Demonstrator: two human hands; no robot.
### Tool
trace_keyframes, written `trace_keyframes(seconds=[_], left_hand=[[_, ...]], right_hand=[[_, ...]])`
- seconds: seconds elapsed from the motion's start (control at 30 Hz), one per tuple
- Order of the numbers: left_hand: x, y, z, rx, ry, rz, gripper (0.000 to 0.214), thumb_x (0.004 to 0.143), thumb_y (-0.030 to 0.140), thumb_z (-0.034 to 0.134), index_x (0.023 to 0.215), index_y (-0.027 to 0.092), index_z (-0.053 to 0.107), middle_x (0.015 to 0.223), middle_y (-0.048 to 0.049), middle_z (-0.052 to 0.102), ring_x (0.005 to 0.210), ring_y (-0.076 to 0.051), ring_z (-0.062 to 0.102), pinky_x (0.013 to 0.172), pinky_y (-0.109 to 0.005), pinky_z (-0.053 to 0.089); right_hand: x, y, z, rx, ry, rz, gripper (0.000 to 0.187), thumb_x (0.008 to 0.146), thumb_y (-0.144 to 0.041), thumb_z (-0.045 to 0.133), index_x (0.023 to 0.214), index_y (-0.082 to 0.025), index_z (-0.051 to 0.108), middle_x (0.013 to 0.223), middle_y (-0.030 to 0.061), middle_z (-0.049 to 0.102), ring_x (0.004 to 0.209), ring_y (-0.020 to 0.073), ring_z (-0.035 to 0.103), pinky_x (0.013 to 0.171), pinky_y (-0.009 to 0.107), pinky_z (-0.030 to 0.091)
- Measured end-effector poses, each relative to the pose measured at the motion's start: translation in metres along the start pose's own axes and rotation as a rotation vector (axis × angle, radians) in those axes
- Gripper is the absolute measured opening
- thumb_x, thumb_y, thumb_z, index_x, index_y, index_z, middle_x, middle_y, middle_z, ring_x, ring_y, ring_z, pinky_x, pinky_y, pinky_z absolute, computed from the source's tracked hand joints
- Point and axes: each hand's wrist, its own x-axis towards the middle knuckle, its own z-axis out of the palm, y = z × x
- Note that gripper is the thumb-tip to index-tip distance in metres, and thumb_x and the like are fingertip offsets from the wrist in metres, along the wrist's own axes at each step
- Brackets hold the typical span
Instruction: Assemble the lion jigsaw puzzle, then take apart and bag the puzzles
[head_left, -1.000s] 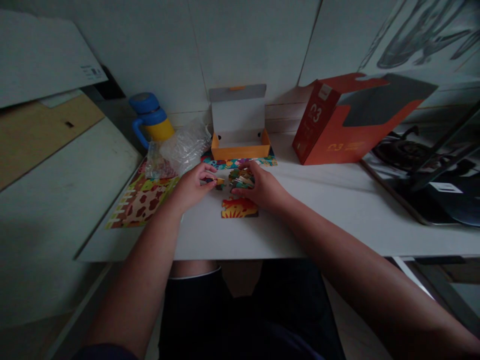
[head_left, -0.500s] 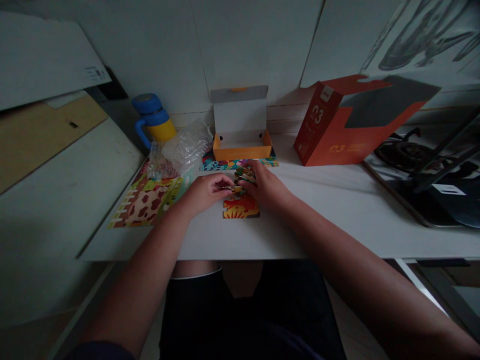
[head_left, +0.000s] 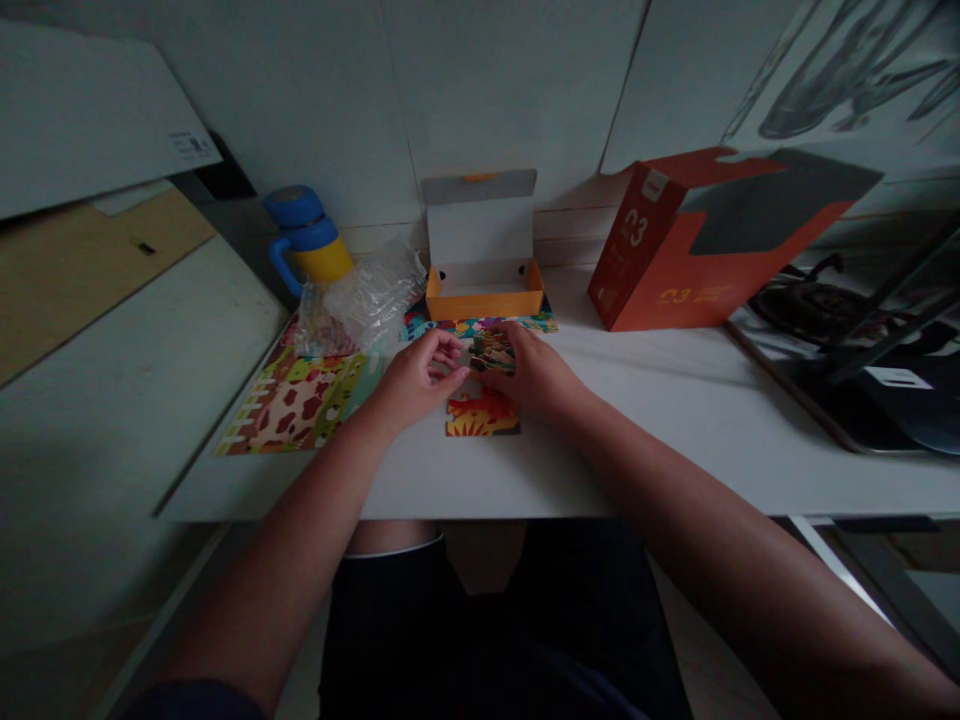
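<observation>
My right hand (head_left: 540, 375) grips a small stack of jigsaw puzzle pieces (head_left: 491, 352) with green and brown printing, thumb along the near side and fingers over the far side. Close by on the left is my left hand (head_left: 424, 375), its fingers loosely bent and apart from the thumb, with nothing visible between them. Its thumb tip comes near the stack; whether it touches, I cannot tell. Below the stack, flat on the white table (head_left: 465, 480), lies a red and yellow puzzle piece (head_left: 482, 414), its far part hidden by the right hand and the stack.
An open orange box (head_left: 485, 304) stands at the back. Left of it are crumpled clear plastic (head_left: 379, 290), a blue and yellow flask (head_left: 315, 240) and a printed farm-animal sheet (head_left: 289, 405). A large red-orange box (head_left: 675, 260) and a dark stand (head_left: 885, 380) occupy the right.
The thin piece in my left hand's pinch no longer shows there, and the fingers have spread. The stack in my right hand looks more gathered and flatter.
</observation>
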Motion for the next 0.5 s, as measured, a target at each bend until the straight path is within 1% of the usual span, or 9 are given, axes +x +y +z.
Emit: trace_keyframes(seconds=[0.07,0.17,0.23,0.27,0.37,0.5], left_hand=[[-0.002,0.003,-0.005,0.145,-0.089,0.032,0.039,0.088,0.045,0.08,0.115,0.023,0.063,0.115,-0.0067,0.066,0.1,-0.021,0.067,0.089,-0.039,0.059],[-0.005,0.005,-0.01,0.288,-0.292,0.126,0.059,0.069,0.058,0.093,0.109,0.024,0.068,0.119,-0.0081,0.062,0.115,-0.028,0.063,0.104,-0.045,0.053],[-0.006,0.004,-0.011,0.334,-0.366,0.144,0.07,0.058,0.063,0.097,0.11,0.025,0.069,0.124,-0.0087,0.059,0.121,-0.032,0.061,0.11,-0.046,0.05],[-0.006,0.003,-0.01,0.346,-0.381,0.136,0.072,0.056,0.064,0.097,0.11,0.025,0.069,0.126,-0.0087,0.059,0.122,-0.033,0.06,0.11,-0.046,0.05],[-0.006,0.001,-0.009,0.337,-0.394,0.095,0.066,0.058,0.063,0.096,0.105,0.025,0.069,0.126,-0.0078,0.058,0.122,-0.032,0.06,0.109,-0.045,0.05],[-0.004,0.002,-0.009,0.318,-0.426,0.056,0.058,0.062,0.059,0.095,0.099,0.024,0.066,0.121,-0.0067,0.057,0.117,-0.03,0.06,0.104,-0.042,0.05]], right_hand=[[0.001,0.0,-0.005,0.001,0.073,0.084,0.066,0.081,-0.042,0.084,0.137,-0.02,0.057,0.132,0.0181,0.07,0.118,0.035,0.068,0.102,0.05,0.053],[0.002,0.002,-0.012,-0.003,0.185,0.196,0.066,0.079,-0.048,0.085,0.132,-0.02,0.058,0.125,0.017,0.073,0.11,0.0348,0.07,0.095,0.05,0.055],[0.003,0.005,-0.017,0.012,0.237,0.227,0.067,0.079,-0.05,0.085,0.132,-0.02,0.058,0.125,0.0167,0.073,0.109,0.0346,0.071,0.093,0.05,0.056],[0.003,0.007,-0.018,0.025,0.254,0.235,0.066,0.079,-0.05,0.086,0.131,-0.021,0.058,0.125,0.0165,0.072,0.109,0.0342,0.071,0.092,0.049,0.056],[0.004,0.01,-0.02,0.069,0.278,0.257,0.067,0.077,-0.05,0.087,0.13,-0.021,0.058,0.125,0.0158,0.072,0.107,0.0331,0.071,0.092,0.048,0.057],[0.004,0.011,-0.018,0.088,0.26,0.257,0.07,0.077,-0.053,0.087,0.132,-0.021,0.058,0.126,0.015,0.072,0.108,0.033,0.072,0.093,0.049,0.058]])
